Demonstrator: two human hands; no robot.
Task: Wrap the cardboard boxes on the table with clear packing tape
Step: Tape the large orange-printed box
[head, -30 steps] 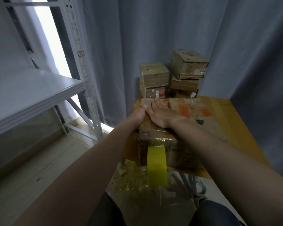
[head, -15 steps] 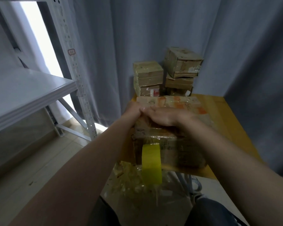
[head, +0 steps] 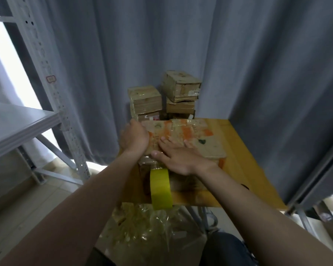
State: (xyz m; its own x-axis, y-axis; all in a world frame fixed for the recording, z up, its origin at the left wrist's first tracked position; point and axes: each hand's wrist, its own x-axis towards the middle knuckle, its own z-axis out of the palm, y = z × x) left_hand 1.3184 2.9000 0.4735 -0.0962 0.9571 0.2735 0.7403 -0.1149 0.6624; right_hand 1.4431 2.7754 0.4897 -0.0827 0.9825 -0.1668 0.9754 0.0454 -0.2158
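Note:
A flat cardboard box (head: 196, 137) with orange patches and shiny tape lies on the wooden table (head: 244, 169). My left hand (head: 134, 138) grips the box's left edge, fingers curled over it. My right hand (head: 178, 156) lies flat on the box top near its front edge, fingers spread and pressing. A yellowish roll of packing tape (head: 160, 189) hangs on edge at the box's front face, a clear strip running up from it under my right hand.
Several taped cardboard boxes (head: 162, 98) are stacked at the table's far edge against a grey curtain (head: 200, 45). A white metal shelf rack (head: 27, 120) stands at left. Crumpled clear plastic (head: 142, 227) lies on my lap below the table's front edge.
My right hand has slid back from the box's left side toward the front edge and flattened out. My left hand stays on the left edge. The view has tilted slightly.

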